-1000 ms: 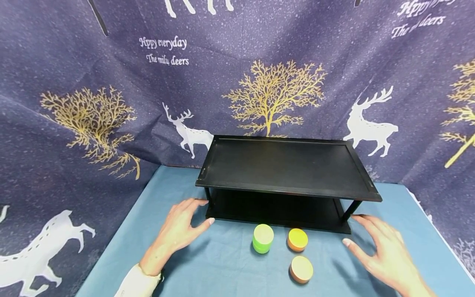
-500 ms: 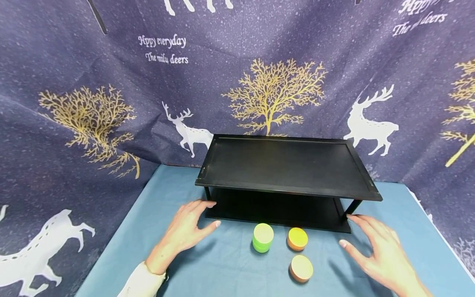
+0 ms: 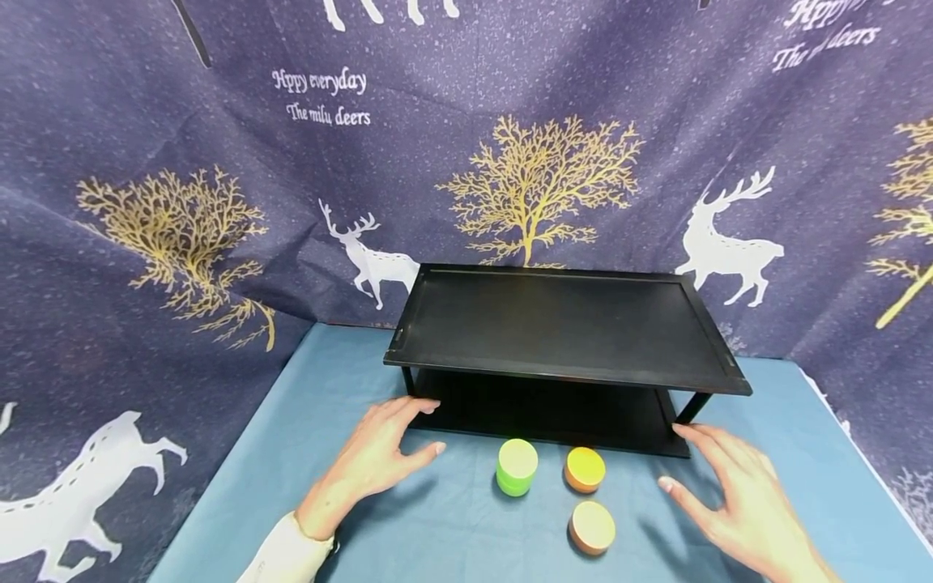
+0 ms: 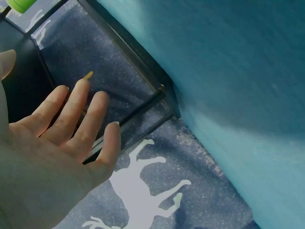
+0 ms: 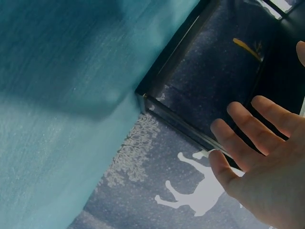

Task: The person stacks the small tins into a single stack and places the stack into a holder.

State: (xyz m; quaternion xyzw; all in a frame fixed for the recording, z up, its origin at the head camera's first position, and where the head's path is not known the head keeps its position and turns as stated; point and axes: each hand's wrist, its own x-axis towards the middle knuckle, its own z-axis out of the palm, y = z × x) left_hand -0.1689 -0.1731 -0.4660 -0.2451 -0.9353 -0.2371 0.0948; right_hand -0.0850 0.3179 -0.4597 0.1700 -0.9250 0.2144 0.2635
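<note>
In the head view my left hand (image 3: 375,453) hovers by the front left corner of a black two-tier rack (image 3: 568,324). Its fingers are spread and hold nothing. Close to the rack's front right corner is my right hand (image 3: 739,498), also with loose, spread fingers and nothing in it. Between the hands, a green round piece (image 3: 516,468), an orange round piece with a yellow top (image 3: 585,470) and a brownish round piece with a pale top (image 3: 592,528) sit on the blue cloth. The left wrist view catches a bit of the green piece (image 4: 20,4).
A blue cloth (image 3: 466,526) covers the table. Behind and to the sides hangs a dark blue curtain (image 3: 466,178) printed with white deer and golden trees. The rack stands close to the curtain at the back.
My left hand has shifted right and slightly down along the rack's front. My right hand has moved a little to the left. The rack and the round pieces stay in place.
</note>
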